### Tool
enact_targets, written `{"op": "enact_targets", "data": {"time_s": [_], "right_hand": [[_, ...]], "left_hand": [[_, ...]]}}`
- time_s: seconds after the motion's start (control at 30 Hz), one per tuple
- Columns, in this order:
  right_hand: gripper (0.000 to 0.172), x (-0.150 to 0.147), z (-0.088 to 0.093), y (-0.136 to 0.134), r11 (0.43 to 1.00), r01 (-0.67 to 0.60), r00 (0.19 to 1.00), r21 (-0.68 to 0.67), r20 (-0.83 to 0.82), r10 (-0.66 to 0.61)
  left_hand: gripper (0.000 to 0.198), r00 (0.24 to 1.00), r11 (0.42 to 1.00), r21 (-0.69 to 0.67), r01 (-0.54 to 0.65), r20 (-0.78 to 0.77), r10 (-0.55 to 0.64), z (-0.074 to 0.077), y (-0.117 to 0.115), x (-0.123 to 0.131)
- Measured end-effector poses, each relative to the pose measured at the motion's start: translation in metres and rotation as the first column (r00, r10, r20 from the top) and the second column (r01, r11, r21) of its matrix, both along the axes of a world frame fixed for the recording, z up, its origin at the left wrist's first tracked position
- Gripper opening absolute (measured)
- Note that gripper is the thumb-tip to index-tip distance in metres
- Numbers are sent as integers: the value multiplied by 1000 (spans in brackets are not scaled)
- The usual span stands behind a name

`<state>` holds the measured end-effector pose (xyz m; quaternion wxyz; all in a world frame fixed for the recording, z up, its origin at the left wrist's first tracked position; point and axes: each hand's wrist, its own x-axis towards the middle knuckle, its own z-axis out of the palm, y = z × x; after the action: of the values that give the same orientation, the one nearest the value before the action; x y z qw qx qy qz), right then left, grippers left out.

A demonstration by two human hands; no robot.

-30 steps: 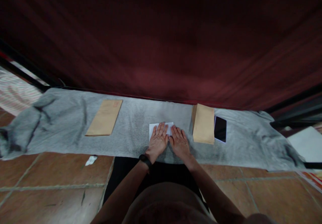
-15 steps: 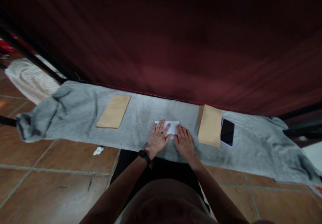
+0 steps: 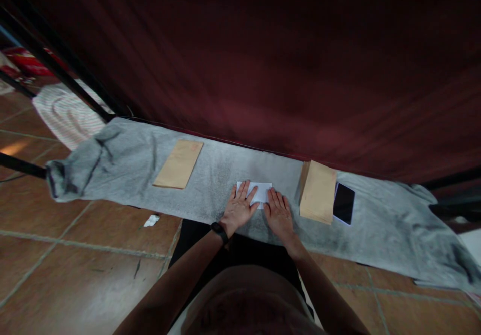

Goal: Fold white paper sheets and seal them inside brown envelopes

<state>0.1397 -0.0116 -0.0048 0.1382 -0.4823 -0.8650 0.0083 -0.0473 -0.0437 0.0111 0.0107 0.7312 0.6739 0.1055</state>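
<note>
A small white sheet of paper (image 3: 262,190) lies flat on the grey cloth (image 3: 214,174) in front of me. My left hand (image 3: 240,208) rests on its left side with the fingers stretched out and slightly spread; a black band circles that wrist. On the paper's right side, my right hand (image 3: 278,214) lies flat too, fingers extended. Parts of the sheet are covered by both hands. To the left is a flat brown envelope (image 3: 179,164), and to the right stands a thicker stack of brown envelopes (image 3: 317,192).
A phone (image 3: 343,203) with a dark screen lies against the stack's right side. Behind the cloth hangs a dark red curtain (image 3: 240,99). Black metal bars (image 3: 22,165) border the left. A crumpled white scrap (image 3: 151,220) lies on the tiled floor (image 3: 112,280).
The view has shifted and tilted slightly, so everything appears a little further right. Both hands stay flat on the white paper, with hardly any movement against it.
</note>
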Motion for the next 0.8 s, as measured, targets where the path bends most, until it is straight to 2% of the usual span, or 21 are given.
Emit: {"op": "enact_targets", "data": {"time_s": [0.47,0.8], "right_hand": [[55,-3,5,-2,1000,28,1000,-7,0,-28],[55,-3,1,-2,1000,27,1000,-12,-11,-27]], "left_hand": [[64,1000,1000,23,3,-25,-3,-1,1,1],[63,1000,999,31,14,-13,-14,-1,1,-1]]}}
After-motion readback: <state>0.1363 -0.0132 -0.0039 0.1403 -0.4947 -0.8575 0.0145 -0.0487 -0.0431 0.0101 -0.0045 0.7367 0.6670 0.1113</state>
